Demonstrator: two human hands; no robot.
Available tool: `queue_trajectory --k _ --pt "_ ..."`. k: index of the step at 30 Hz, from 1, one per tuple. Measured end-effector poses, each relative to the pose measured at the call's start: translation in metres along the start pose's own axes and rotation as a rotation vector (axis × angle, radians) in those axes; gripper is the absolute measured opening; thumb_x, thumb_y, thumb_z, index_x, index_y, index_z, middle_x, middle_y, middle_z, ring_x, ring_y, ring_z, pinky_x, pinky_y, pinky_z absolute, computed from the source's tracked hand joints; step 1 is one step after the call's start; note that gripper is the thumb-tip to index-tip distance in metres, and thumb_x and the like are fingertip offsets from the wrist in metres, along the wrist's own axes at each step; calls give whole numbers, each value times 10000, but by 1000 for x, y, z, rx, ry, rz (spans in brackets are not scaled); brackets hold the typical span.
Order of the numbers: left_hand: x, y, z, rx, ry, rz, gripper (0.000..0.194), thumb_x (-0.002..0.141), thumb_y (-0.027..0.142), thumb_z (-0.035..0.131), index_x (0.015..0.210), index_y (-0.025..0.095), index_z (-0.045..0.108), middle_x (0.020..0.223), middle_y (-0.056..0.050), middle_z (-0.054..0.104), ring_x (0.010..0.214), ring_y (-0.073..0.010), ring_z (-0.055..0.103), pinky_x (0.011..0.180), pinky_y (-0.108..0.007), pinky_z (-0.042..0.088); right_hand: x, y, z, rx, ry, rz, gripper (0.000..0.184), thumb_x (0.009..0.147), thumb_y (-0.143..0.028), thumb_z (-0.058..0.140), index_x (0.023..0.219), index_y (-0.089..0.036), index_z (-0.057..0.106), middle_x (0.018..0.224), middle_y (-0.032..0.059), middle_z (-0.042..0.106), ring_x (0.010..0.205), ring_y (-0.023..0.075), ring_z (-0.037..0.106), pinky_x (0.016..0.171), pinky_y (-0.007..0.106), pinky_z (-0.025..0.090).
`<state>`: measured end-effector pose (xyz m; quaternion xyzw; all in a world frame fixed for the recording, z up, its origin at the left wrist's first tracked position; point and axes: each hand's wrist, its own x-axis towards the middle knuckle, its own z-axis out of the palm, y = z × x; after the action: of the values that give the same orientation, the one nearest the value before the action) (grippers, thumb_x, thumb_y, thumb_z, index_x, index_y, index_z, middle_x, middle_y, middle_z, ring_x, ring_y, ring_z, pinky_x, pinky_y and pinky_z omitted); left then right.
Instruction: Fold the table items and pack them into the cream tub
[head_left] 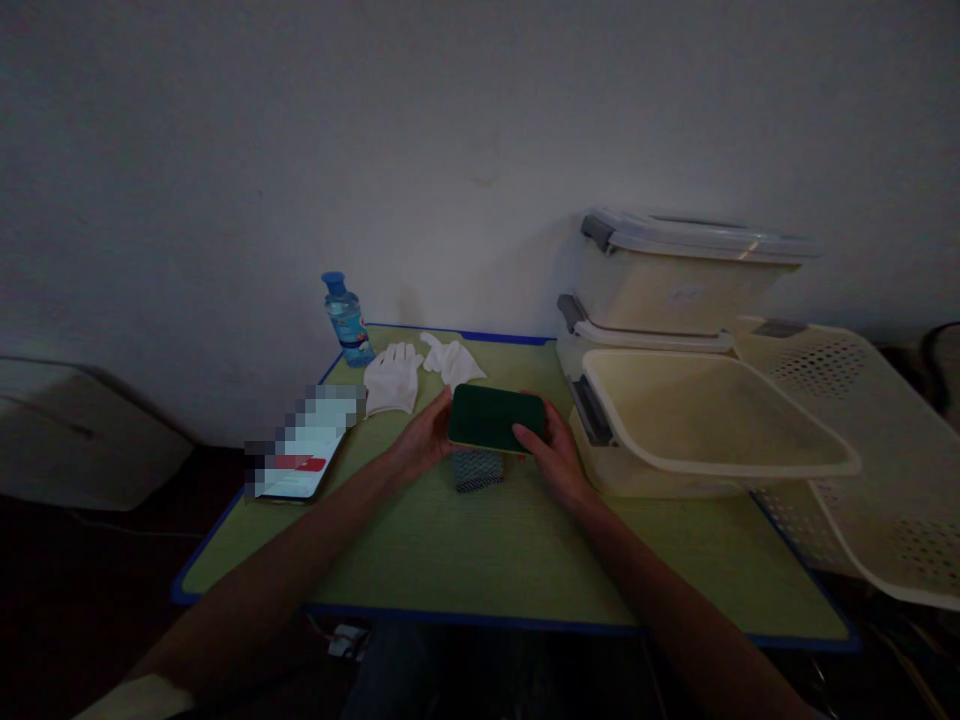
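Between both hands, above the middle of the table, is a dark green scouring sponge (496,420), flat, with rounded corners and a thin yellowish lower edge. My left hand (433,436) grips its left end, with most of the fingers hidden behind it. At the right end my right hand (556,450) is closed on it, the thumb lying across the green face. Just below the sponge, a grey, mesh-textured pad (478,470) shows in part; the rest is covered. Two white gloves, one flat (392,378) and one crumpled (453,361), lie beyond my left hand.
A blue bottle (348,322) stands at the table's back left, with a phone (311,450) in front. On the right sit an open plastic bin (660,470), lidded boxes (682,290) behind it, and a perforated basket (885,470) past the table's blue edge (480,620).
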<state>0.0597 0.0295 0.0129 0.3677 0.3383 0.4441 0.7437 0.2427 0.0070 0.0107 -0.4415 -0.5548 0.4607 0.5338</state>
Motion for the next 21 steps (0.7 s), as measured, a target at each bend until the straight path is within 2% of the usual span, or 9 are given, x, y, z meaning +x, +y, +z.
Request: queue_trajectory --k 2,5,7,9,16,19,21 --pt "-2 -1 2 88 40 34 458 772 545 516 957 138 617 901 -103 679 887 -238 633 686 -346 548 1 0 -1 -7 18 -1 466 657 -348 628 1073 -226 457 1013 44 582 944 192 574 807 321 508" --pt "-5 -1 4 264 97 93 492 597 485 717 924 129 627 910 -92 678 821 -225 638 625 -310 545 -1 0 -1 -20 -7 14 489 668 -354 620 1107 -227 446 984 47 592 840 190 601 606 278 537" --pt "-6 -1 4 347 119 114 515 536 446 760 908 113 634 877 -86 680 768 -211 637 583 -293 537 -2 -1 -1 -24 -24 21 504 678 -356 614 1132 -229 434 962 45 597 762 178 606 487 245 508" --pt "-7 -2 4 389 126 126 502 539 441 752 895 104 639 833 -79 681 726 -199 636 552 -282 525 -3 -1 -1 -28 -34 18 513 683 -358 613 1144 -230 428 953 44 599 728 169 603 449 229 488" --pt "-8 -2 6 406 183 215 417 528 378 750 831 113 640 722 -34 680 632 -158 625 607 -279 513 -6 -3 0 0 -60 9 524 681 -339 630 1152 -241 422 934 30 592 759 169 600 527 249 517" --pt "-7 -1 4 392 193 243 427 491 356 773 825 126 640 731 -23 678 649 -152 619 624 -271 506 -6 0 -1 17 -54 -43 507 686 -325 633 1132 -249 404 954 28 596 857 178 600 676 293 537" --pt "-8 0 2 351 151 240 468 454 370 795 827 134 641 753 -29 679 682 -161 622 640 -271 501 -6 2 -1 5 -39 -92 490 687 -333 634 1108 -253 396 992 35 596 927 186 589 776 322 521"
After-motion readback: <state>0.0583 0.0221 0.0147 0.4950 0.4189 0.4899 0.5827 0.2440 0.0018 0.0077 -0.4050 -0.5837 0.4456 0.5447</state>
